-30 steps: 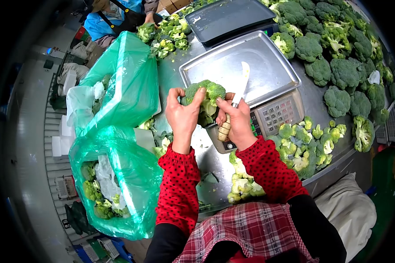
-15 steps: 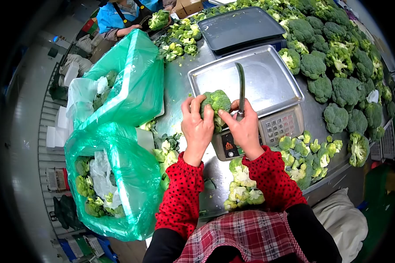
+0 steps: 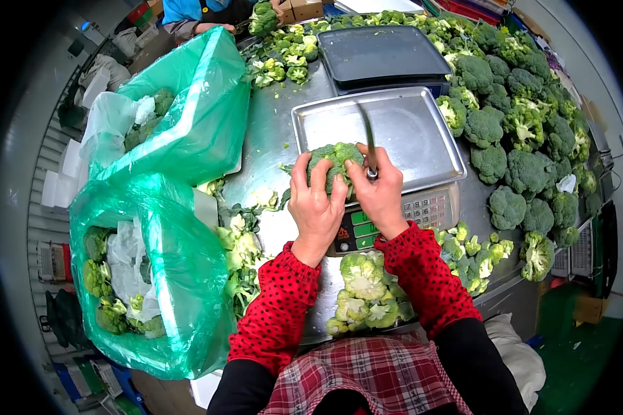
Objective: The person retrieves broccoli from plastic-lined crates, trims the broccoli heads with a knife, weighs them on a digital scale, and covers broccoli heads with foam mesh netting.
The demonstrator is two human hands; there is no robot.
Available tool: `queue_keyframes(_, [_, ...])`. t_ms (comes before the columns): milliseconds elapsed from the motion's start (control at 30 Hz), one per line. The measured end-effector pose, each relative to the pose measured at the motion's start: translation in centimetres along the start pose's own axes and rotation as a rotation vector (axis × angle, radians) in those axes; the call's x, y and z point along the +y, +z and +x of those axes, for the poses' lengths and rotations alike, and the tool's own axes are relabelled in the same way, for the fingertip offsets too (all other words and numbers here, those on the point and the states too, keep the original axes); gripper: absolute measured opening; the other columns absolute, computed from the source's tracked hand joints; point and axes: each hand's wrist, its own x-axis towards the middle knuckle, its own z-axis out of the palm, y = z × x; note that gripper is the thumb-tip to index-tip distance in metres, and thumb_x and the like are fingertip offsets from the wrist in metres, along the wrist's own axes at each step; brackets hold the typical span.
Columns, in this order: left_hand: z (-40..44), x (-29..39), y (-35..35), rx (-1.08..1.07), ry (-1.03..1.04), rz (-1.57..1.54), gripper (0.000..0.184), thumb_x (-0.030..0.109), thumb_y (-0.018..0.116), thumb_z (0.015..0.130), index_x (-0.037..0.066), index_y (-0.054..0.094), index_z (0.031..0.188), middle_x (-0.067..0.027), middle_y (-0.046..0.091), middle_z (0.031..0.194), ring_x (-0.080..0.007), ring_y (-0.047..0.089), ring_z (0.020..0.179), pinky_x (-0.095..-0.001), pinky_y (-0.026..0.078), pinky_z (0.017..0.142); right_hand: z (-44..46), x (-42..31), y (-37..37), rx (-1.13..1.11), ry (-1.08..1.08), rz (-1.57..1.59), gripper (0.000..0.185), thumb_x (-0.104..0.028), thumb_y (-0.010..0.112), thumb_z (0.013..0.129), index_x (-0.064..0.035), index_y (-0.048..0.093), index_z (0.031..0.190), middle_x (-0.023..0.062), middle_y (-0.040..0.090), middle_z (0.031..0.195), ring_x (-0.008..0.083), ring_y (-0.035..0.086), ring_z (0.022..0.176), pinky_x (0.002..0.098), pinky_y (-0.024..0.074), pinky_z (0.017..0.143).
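A green broccoli head is held at the near edge of a steel scale tray. My left hand has its fingers wrapped over the broccoli from the left. My right hand grips a knife, its blade pointing up and away over the tray, while the thumb touches the broccoli's right side. The knife's handle is mostly hidden in the palm. Just beyond my hands, the scale's keypad shows at the right. Cut broccoli pieces lie on the steel table near my apron.
Two boxes lined with green plastic, a far one and a near one, stand at the left with broccoli inside. A dark scale sits beyond the tray. Broccoli heads are piled at the right. Another person's sleeve shows at the top left.
The view has shifted. The broccoli has turned between my hands, and the knife blade has rotated from broad side to edge-on. The other person has lifted a broccoli head.
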Motion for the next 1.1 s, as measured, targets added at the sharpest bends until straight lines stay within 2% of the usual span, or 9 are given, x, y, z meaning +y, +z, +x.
queue_keyframes(133, [0.0,-1.3,-0.1,0.073,-0.059,-0.078,0.028,0.014,0.065,0.085,0.005,0.059,0.110,-0.0232,0.053,0.121,-0.0411,0.062,0.097,-0.0450,0.053,0.078,1.3,-0.7,0.7,-0.037,0.460,0.613,0.027,-0.009,0.069,0.087,0.0040,0.060,0.110,-0.0014,0.053,0.070,0.0031,0.049,0.050,0.0186,0.0389,0.045])
queue_keyframes(200, [-0.2,-1.9,-0.5,0.079,-0.071,-0.075,0.027,0.014,0.064,0.087,0.005,0.058,0.111,-0.0234,0.052,0.121,-0.0410,0.062,0.096,-0.0441,0.053,0.079,1.1,-0.9,1.0,-0.032,0.450,0.553,0.029,-0.009,0.070,0.086,0.0049,0.059,0.109,0.0000,0.055,0.072,0.0054,0.050,0.054,0.0207,0.0411,0.048])
queue_keyframes(300, [-0.5,-2.2,-0.8,0.081,-0.096,-0.104,0.027,0.016,0.063,0.088,0.004,0.057,0.112,-0.0238,0.052,0.121,-0.0409,0.061,0.097,-0.0432,0.053,0.079,-0.4,-0.6,1.7,-0.072,0.062,0.170,0.026,-0.009,0.071,0.084,0.0042,0.058,0.103,0.0038,0.058,0.072,0.0087,0.051,0.062,0.0242,0.0434,0.055])
queue_keyframes(533, [-1.0,-2.6,-0.4,0.072,-0.155,-0.278,0.028,0.018,0.061,0.092,0.003,0.054,0.115,-0.0242,0.051,0.125,-0.0380,0.057,0.109,-0.0421,0.046,0.094,0.3,-1.1,0.0,-0.031,0.047,0.050,0.022,-0.008,0.069,0.084,0.0031,0.059,0.100,0.0046,0.056,0.068,0.0090,0.052,0.061,0.0255,0.0430,0.053])
queue_keyframes(600, [-1.3,-3.0,-0.2,0.089,-0.204,-0.336,0.026,0.014,0.058,0.092,0.001,0.053,0.115,-0.0219,0.051,0.129,-0.0334,0.053,0.116,-0.0394,0.039,0.101,0.0,-1.0,0.3,-0.022,0.038,0.014,0.022,-0.006,0.070,0.082,0.0032,0.059,0.098,0.0080,0.058,0.070,0.0135,0.054,0.059,0.0278,0.0445,0.052])
queue_keyframes(700, [-1.4,-1.9,-0.4,0.073,-0.159,-0.281,0.028,0.010,0.060,0.091,0.001,0.052,0.116,-0.0222,0.049,0.130,-0.0345,0.052,0.117,-0.0410,0.039,0.102,0.0,-1.2,0.8,-0.047,-0.338,-0.154,0.023,-0.004,0.071,0.077,0.0023,0.058,0.096,0.0150,0.061,0.077,0.0265,0.061,0.061,0.0344,0.0492,0.055])
queue_keyframes(900, [-1.9,-1.3,0.1,0.105,-0.125,-0.240,0.030,0.008,0.064,0.087,0.001,0.053,0.114,-0.0251,0.048,0.130,-0.0393,0.055,0.112,-0.0437,0.047,0.092,-0.6,-0.4,0.6,-0.102,-0.201,-0.101,0.021,-0.004,0.070,0.078,0.0017,0.056,0.092,0.0144,0.060,0.075,0.0279,0.061,0.061,0.0348,0.0496,0.055])
queue_keyframes(967, [-1.8,-1.4,0.4,0.091,0.063,-0.065,0.029,0.009,0.066,0.084,0.001,0.056,0.110,-0.0255,0.050,0.127,-0.0419,0.058,0.106,-0.0452,0.051,0.086,-0.6,0.3,0.2,-0.111,-0.223,-0.139,0.021,-0.004,0.070,0.078,0.0017,0.056,0.092,0.0142,0.060,0.074,0.0285,0.061,0.061,0.0346,0.0496,0.055])
queue_keyframes(1100, [-1.4,-1.3,0.2,0.058,0.174,0.046,0.031,0.011,0.069,0.079,0.002,0.058,0.107,-0.0237,0.052,0.126,-0.0421,0.058,0.106,-0.0460,0.052,0.083,1.2,0.0,-2.4,-0.279,-0.048,-0.116,0.022,-0.008,0.074,0.078,0.0025,0.057,0.089,0.0113,0.061,0.069,0.0189,0.059,0.057,0.0322,0.0480,0.054])
